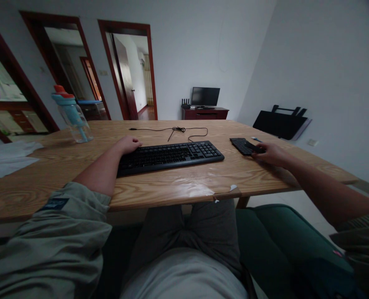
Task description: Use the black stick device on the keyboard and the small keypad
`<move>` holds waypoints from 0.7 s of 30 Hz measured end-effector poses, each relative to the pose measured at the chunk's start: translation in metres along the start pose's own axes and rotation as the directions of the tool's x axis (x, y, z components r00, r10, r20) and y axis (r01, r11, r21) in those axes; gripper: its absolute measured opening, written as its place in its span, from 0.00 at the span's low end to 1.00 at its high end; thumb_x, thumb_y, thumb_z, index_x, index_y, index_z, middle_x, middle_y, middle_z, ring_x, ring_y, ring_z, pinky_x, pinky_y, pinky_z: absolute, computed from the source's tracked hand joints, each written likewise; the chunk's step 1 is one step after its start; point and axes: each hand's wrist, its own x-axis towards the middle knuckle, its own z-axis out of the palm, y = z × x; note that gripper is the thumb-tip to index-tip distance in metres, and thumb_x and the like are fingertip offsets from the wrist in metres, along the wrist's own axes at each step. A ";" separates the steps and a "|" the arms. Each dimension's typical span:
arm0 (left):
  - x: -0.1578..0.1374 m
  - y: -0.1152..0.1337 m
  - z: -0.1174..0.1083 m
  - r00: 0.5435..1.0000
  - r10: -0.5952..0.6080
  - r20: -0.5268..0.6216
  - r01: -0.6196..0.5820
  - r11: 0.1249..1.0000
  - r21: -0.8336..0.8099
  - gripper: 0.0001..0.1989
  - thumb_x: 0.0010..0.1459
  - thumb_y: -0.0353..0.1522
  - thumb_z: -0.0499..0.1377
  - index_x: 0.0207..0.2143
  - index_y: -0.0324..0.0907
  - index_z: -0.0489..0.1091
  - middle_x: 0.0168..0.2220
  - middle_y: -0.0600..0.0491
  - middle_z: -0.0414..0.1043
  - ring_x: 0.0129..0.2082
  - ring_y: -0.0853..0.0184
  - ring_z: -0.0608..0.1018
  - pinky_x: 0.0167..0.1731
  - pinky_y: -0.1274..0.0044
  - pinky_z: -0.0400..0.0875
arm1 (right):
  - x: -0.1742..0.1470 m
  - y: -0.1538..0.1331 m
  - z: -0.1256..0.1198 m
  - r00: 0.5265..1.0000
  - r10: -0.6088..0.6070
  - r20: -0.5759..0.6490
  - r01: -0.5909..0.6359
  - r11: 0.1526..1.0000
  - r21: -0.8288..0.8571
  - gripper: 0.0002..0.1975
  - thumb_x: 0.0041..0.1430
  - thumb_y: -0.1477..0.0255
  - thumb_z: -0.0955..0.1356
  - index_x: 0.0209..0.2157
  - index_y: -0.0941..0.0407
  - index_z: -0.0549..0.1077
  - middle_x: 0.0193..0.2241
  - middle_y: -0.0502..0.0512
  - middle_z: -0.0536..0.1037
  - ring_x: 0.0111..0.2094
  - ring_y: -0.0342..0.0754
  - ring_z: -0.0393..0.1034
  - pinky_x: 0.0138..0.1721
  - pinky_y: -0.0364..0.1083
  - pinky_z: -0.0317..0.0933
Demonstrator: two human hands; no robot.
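Observation:
A full-size black keyboard point(172, 154) lies on the wooden table in front of me. At its far left corner, my left hand point(129, 145) has its fingers curled down against the keyboard. To the keyboard's right is a small flat black panel point(239, 145) with a key-like grid, lying on the tabletop. My right hand point(270, 153) is closed on a small dark bar-shaped piece point(253, 147) at this panel's right side. Whether that piece is joined to the panel I cannot tell. A black cable point(180, 130) with a knotted bundle lies behind the keyboard.
A clear bottle point(74, 116) with a red and blue lid stands at the table's left, near white tissues point(8, 155). A small blue-and-white item point(256, 139) lies beyond my right hand. Torn tape point(231, 189) sticks up at the front edge of the table point(168, 193).

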 end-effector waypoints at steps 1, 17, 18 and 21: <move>0.000 0.000 0.000 1.000 0.004 0.000 -0.004 1.000 -0.002 0.19 0.56 0.43 0.56 0.37 0.40 0.80 0.38 0.45 0.80 0.39 0.57 0.79 0.41 0.73 0.71 | 0.000 0.000 0.000 1.000 0.004 0.002 -0.004 1.000 0.002 0.20 0.52 0.62 0.71 0.45 0.57 0.76 0.35 0.61 0.79 0.34 0.57 0.73 0.34 0.50 0.62; -0.005 0.006 -0.003 1.000 -0.009 0.020 0.008 0.999 0.039 0.17 0.57 0.41 0.54 0.36 0.43 0.80 0.38 0.48 0.81 0.39 0.59 0.79 0.39 0.75 0.70 | -0.016 -0.139 -0.057 0.924 -0.224 -0.310 0.370 0.729 0.575 0.10 0.54 0.62 0.70 0.34 0.53 0.73 0.28 0.55 0.74 0.30 0.49 0.67 0.34 0.49 0.62; -0.005 0.007 -0.003 1.000 -0.007 0.023 0.006 0.999 0.041 0.17 0.57 0.41 0.54 0.35 0.43 0.80 0.38 0.49 0.81 0.40 0.59 0.79 0.39 0.75 0.70 | -0.014 -0.158 -0.053 0.907 -0.282 -0.314 0.419 0.684 0.597 0.12 0.53 0.61 0.70 0.35 0.54 0.74 0.29 0.56 0.74 0.30 0.49 0.67 0.34 0.49 0.62; -0.007 0.009 -0.004 1.000 0.003 0.024 -0.004 0.999 0.048 0.17 0.57 0.41 0.54 0.36 0.42 0.79 0.39 0.48 0.81 0.40 0.59 0.79 0.38 0.75 0.70 | -0.006 -0.205 -0.031 0.856 -0.399 -0.330 0.515 0.596 0.616 0.17 0.52 0.57 0.72 0.35 0.57 0.73 0.28 0.54 0.72 0.28 0.46 0.65 0.31 0.47 0.60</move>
